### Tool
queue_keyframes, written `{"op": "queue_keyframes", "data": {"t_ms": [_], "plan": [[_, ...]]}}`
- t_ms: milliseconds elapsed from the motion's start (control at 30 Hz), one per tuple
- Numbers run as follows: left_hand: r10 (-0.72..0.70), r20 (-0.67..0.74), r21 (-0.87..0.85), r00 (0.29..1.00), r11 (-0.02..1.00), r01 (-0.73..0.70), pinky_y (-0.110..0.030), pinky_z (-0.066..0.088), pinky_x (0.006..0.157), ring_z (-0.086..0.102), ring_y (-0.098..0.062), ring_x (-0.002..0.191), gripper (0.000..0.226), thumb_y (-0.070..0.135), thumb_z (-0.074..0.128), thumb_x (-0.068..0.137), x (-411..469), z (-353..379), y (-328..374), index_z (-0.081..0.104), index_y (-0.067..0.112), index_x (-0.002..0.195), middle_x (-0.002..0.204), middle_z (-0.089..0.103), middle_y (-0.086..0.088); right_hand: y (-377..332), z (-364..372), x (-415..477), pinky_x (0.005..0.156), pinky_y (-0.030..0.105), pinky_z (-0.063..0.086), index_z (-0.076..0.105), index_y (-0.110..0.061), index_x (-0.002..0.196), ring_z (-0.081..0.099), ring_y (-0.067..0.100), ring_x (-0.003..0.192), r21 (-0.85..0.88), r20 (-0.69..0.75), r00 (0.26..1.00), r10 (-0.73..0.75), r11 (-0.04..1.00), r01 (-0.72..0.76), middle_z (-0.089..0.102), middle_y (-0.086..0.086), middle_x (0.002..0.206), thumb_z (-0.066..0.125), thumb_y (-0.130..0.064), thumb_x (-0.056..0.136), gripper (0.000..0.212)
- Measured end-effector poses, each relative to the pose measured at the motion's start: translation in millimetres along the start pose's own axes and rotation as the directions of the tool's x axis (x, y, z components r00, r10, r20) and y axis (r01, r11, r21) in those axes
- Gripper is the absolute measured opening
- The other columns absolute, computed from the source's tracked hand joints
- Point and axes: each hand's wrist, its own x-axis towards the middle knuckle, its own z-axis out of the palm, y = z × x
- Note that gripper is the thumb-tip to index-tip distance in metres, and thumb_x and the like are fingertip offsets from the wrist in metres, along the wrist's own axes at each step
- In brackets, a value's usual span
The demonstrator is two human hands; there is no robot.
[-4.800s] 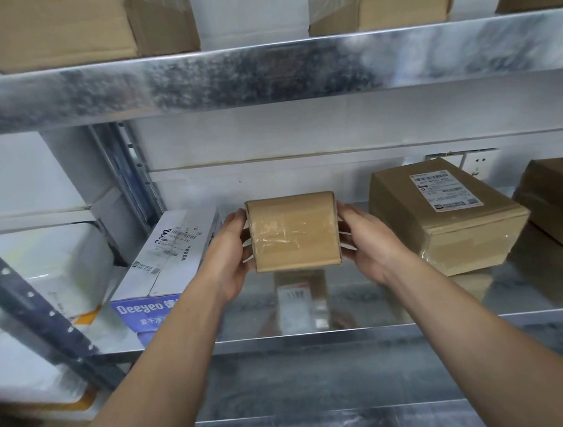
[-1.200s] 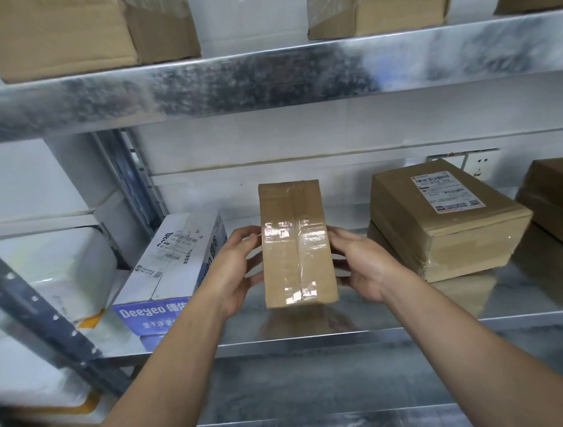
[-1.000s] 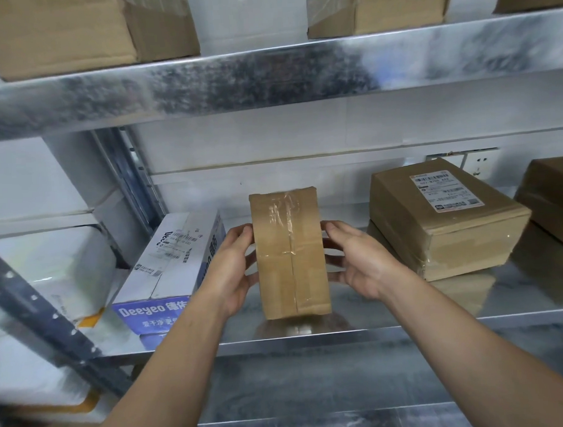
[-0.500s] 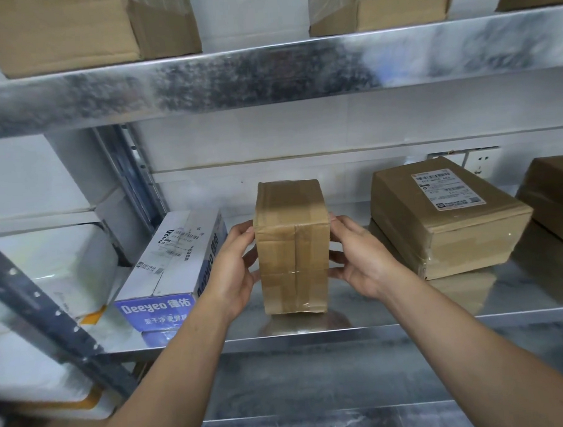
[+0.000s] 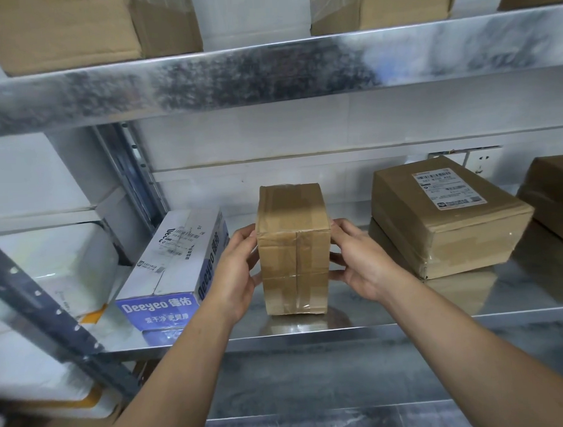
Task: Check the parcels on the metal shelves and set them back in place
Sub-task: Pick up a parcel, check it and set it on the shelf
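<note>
Small taped parcel [image 5: 293,250] stands upright on shelf [image 5: 407,324], between blue-white box [image 5: 175,260] and labelled carton [image 5: 448,215], left hand [image 5: 234,273] and right hand [image 5: 359,261] clasping its sides; looks light, stiff, tape slippery, so grip bare cardboard.

middle parcel [image 5: 293,245]: brown cardboard, matt, clear tape strips over it, glossy, bit wrinkly near bottom edge. 
shelf deck [image 5: 407,324] under it: bare metal, shiny, mirrors parcel base. 
shelf beam [image 5: 267,75] above it: same metal, mottled spangly finish. 
carton [image 5: 175,256] left of it: smooth coated card, slight sheen. 
labelled parcel [image 5: 449,235] right of it: matt cardboard, glossy tape, white paper label [image 5: 445,188] on top. 
white bags [image 5: 50,262] far left of it: soft plastic, semi-gloss.
</note>
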Motion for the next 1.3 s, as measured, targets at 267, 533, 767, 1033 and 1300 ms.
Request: {"op": "queue_keyframes", "data": {"t_ms": [267,533,767,1033,1300], "plan": [[0.017,-0.018,0.099,1.0,0.995,-0.015,-0.034,0.051,0.084,0.068,-0.013,0.101,0.03,0.01,0.051,0.097,3.6,-2.7,7.0,0.068,0.019,0.12,0.106,0.077,0.001,-10.9,-1.9,1.2,0.091,0.038,0.05,0.067,-0.03,0.117,0.062,0.028,0.104,-0.121,-0.013,0.999,-0.035,0.992,0.033,0.067,0.005,0.109,0.057,-0.035,0.105,0.017],[-0.005,-0.045,-0.001,0.999,1.0,0.005,-0.022,0.051,0.055,0.061,-0.013,0.081,0.021,0.032,0.049,0.106,4.4,2.8,18.5,0.069,0.025,0.104,0.086,0.07,0.009,-15.4,-1.1,-2.3,0.103,0.045,0.051,0.069,-0.021,0.111,0.063,0.027,0.102,0.018,0.031,0.999,-0.031,0.999,0.031,0.069,0.011,0.107,0.056,-0.02,0.105,0.014],[0.008,-0.072,0.016,0.997,1.0,-0.007,-0.034,0.053,0.07,0.063,-0.013,0.106,0.026,0.037,0.042,0.109,-0.7,6.4,21.9,0.067,0.039,0.112,0.111,0.071,0.016,-16.0,1.1,-4.9,0.105,0.047,0.049,0.067,-0.018,0.109,0.063,0.024,0.104,0.061,0.025,0.998,-0.057,0.997,0.056,0.071,0.005,0.107,0.054,-0.027,0.106,0.016],[0.024,-0.072,-0.003,0.997,1.0,-0.025,-0.036,0.056,0.067,0.064,-0.013,0.102,0.023,0.037,0.044,0.109,-3.6,11.7,22.7,0.066,0.03,0.109,0.104,0.074,0.014,-18.4,0.5,-5.3,0.09,0.04,0.053,0.067,-0.017,0.112,0.066,0.02,0.1,0.065,-0.013,0.999,-0.038,0.997,0.038,0.072,0.003,0.103,0.055,-0.041,0.104,0.028],[0.046,-0.079,-0.034,0.996,0.998,-0.049,-0.028,0.053,0.055,0.067,-0.008,0.089,0.018,0.034,0.051,0.106,-7.3,11.4,17.0,0.064,0.028,0.095,0.096,0.074,0.008,-14.9,2.0,-5.8,0.084,0.038,0.054,0.067,-0.02,0.098,0.067,0.02,0.106,0.066,-0.03,0.999,-0.03,0.997,0.032,0.074,0.001,0.099,0.057,-0.047,0.101,0.029]]}}
